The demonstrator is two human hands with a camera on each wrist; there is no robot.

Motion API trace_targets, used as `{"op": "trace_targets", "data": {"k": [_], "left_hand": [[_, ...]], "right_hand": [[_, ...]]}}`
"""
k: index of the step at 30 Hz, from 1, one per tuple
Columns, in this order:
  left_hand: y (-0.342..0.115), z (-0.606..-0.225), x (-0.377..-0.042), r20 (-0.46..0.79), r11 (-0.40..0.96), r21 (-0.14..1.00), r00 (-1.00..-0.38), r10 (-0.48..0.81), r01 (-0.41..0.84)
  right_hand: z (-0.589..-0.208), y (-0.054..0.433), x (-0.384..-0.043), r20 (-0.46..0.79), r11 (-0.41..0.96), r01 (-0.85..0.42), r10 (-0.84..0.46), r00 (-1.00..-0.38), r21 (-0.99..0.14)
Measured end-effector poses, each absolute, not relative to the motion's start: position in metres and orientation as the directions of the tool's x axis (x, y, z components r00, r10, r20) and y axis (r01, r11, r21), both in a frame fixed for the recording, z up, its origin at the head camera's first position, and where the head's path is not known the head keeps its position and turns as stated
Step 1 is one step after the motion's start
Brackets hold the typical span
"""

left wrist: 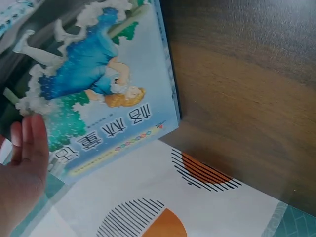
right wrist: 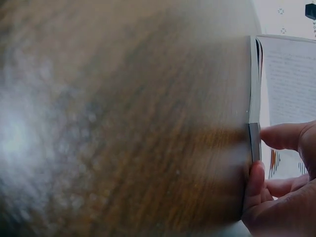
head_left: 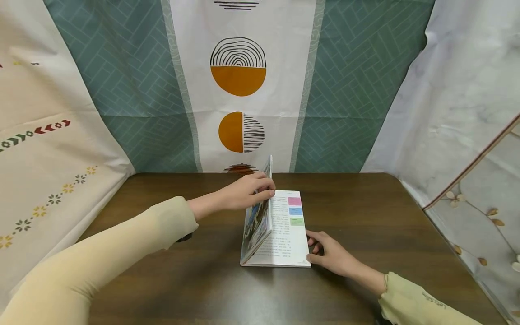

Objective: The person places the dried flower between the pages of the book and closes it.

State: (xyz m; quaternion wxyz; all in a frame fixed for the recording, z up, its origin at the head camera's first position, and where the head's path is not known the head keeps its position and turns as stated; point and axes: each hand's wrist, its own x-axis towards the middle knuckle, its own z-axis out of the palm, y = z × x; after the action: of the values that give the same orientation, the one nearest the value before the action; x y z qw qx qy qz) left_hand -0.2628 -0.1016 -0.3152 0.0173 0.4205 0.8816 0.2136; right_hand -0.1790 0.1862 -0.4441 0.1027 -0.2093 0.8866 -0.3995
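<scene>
A book [head_left: 284, 246] stands open on the table, its right part lying flat with a page of print and pink, blue and green boxes down the side. The left part is raised almost upright. My left hand [head_left: 245, 192] grips the outer edge of that raised part near its far end. In the left wrist view, the front cover [left wrist: 94, 74] shows a figure in a blue dress. At the near right corner, my right hand [head_left: 331, 255] pinches the edge of the flat part, thumb on the page side, as the right wrist view shows.
The book rests on a dark brown wooden table [head_left: 345, 203] with a glossy surface. Behind it hangs a green and white patterned cloth [head_left: 280, 67]. Light cloths hang at the left [head_left: 44, 149] and right [head_left: 467, 113].
</scene>
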Motion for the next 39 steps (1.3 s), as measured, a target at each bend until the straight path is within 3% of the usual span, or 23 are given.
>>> {"op": "trace_targets", "data": {"k": [6, 10, 17, 39], "left_hand": [[-0.084, -0.334, -0.269, 0.150, 0.481, 0.391, -0.570, 0.808, 0.785], [-0.070, -0.351, -0.272, 0.151, 0.439, 0.316, -0.501, 0.852, 0.841], [-0.049, -0.361, -0.283, 0.034, 0.390, 0.193, -0.403, 0.915, 0.901], [-0.015, -0.391, -0.297, -0.081, 0.354, 0.269, -0.346, 0.935, 0.895]], "right_hand": [[-0.445, 0.187, -0.179, 0.004, 0.591, -0.308, -0.458, -0.889, -0.746], [-0.447, 0.189, -0.180, 0.023, 0.584, -0.320, -0.458, -0.889, -0.746], [-0.449, 0.190, -0.180, 0.047, 0.567, -0.337, -0.463, -0.885, -0.752], [-0.450, 0.194, -0.167, 0.035, 0.564, -0.315, -0.450, -0.892, -0.763]]}}
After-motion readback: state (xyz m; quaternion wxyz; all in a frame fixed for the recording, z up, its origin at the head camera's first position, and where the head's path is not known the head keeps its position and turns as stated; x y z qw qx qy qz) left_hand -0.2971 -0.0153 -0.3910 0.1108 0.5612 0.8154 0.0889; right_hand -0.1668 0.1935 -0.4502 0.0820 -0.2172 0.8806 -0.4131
